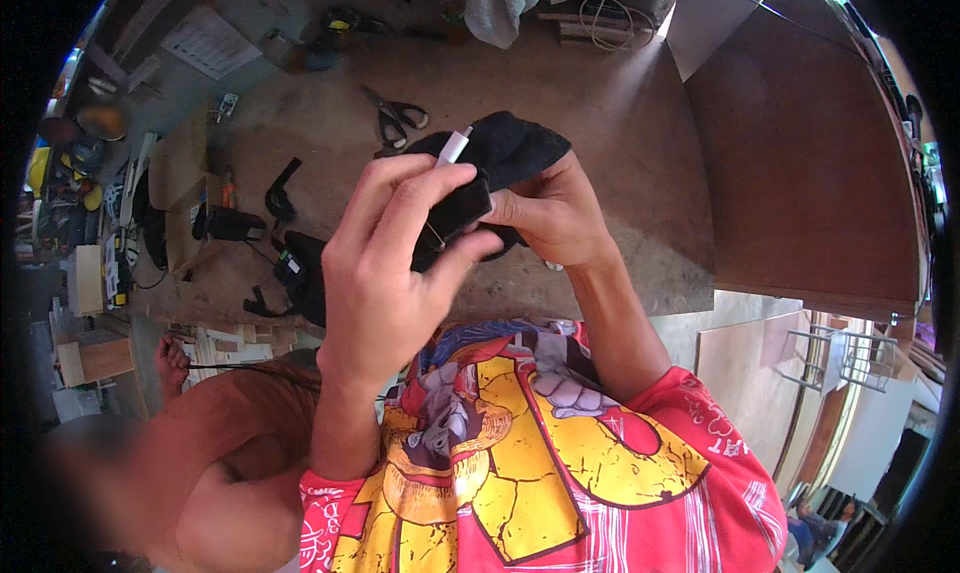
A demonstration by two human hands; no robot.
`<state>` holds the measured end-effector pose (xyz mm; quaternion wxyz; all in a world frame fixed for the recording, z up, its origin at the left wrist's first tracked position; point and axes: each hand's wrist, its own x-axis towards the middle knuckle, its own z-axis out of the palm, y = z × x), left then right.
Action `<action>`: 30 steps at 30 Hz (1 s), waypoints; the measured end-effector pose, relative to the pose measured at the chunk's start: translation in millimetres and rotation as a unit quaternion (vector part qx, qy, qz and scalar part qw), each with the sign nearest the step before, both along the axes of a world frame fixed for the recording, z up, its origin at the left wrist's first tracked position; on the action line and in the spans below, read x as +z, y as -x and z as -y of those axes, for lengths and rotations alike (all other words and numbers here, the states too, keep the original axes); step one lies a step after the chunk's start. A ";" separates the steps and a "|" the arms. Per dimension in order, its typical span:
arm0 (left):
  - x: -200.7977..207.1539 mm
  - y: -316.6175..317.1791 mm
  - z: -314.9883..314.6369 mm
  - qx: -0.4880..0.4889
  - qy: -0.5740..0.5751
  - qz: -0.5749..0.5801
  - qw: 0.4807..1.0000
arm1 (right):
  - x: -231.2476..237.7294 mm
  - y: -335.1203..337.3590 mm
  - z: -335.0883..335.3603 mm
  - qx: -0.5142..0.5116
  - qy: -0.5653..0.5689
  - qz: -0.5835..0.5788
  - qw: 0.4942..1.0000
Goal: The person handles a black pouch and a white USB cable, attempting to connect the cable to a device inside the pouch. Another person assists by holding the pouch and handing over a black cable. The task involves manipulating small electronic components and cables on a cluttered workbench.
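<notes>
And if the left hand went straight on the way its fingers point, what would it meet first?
Beyond the small black box at the left hand, probably the soft-looking black item in the right hand; depth is unclear in this single view.

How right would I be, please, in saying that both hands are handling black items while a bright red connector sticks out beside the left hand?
Nearly right, but the connector is white, not red, as the head view shows. The left hand and right hand are indeed handling black items, with it beside the left.
</notes>
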<state>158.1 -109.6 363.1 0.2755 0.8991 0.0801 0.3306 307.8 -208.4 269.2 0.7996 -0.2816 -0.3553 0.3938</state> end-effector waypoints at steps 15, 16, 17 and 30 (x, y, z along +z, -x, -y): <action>-23.3 -2.4 19.0 -0.090 0.368 0.054 0.924 | -25.0 2.4 17.1 0.127 -0.087 -0.305 0.940; -22.7 -3.0 20.4 -0.088 0.372 0.060 0.922 | -24.1 5.7 13.8 0.094 -0.092 -0.265 0.955; -22.1 -3.3 21.8 -0.085 0.376 0.067 0.920 | -23.7 6.2 12.4 0.090 -0.100 -0.247 0.960; -31.8 -4.0 6.6 -0.149 0.454 0.041 0.878 | -30.6 14.3 4.8 -0.181 0.025 0.089 0.979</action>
